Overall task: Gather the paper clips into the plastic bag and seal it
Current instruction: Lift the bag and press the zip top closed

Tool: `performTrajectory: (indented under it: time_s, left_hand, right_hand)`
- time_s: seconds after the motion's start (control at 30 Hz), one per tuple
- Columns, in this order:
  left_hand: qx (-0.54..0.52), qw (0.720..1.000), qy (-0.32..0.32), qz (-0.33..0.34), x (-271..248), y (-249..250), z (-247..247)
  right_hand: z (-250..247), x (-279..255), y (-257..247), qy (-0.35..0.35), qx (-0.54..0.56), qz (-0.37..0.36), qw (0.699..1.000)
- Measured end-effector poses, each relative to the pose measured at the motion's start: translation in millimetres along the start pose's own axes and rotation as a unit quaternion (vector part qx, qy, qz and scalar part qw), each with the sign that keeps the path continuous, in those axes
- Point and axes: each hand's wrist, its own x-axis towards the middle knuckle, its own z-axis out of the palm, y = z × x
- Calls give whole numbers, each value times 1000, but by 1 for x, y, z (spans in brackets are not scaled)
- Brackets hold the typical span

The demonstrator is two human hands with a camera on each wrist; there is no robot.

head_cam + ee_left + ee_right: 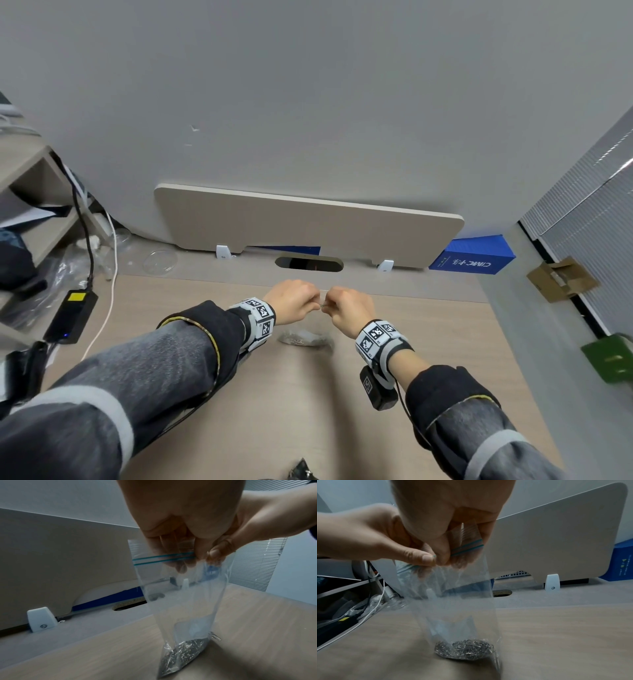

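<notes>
A clear plastic zip bag (453,601) hangs upright over the wooden desk (274,394), its bottom resting on the desk. A heap of silver paper clips (465,650) fills the bottom of the bag (180,595); the clips (181,651) show through the plastic. My left hand (294,300) and right hand (347,306) meet at the top of the bag, both pinching the blue-lined zip strip (163,558). In the right wrist view my left hand's thumb (426,558) presses the strip (467,547) beside my right hand's fingers (447,550). One clip (215,636) shows at the bag's lower right edge.
A beige divider panel (308,226) stands at the desk's back, with a cable slot (308,263) in front of it. A blue box (472,257) sits back right. A black power adapter (70,317) and white cable (102,318) lie left. A dark object (303,471) is at the near edge.
</notes>
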Motion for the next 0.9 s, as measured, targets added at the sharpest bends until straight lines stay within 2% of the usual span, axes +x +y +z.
performTrajectory:
  time_s: [0.2,0.53,0.77,0.9]
  left_hand:
    - [1,999,33,-19,0,-12,-15]
    - [-2,996,52,-72,-11,-35,-25]
    - [3,996,39,-84,-17,-45,-32]
    - [20,998,12,-67,-16,-40,-34]
  right_hand:
    - [-11,3,1,12,1,0,1000]
    - [-16,1,6,16,-1,1,1000]
    - [-14,-4,16,14,-2,12,1000]
    - [-16,-2,22,-2,-10,36,999]
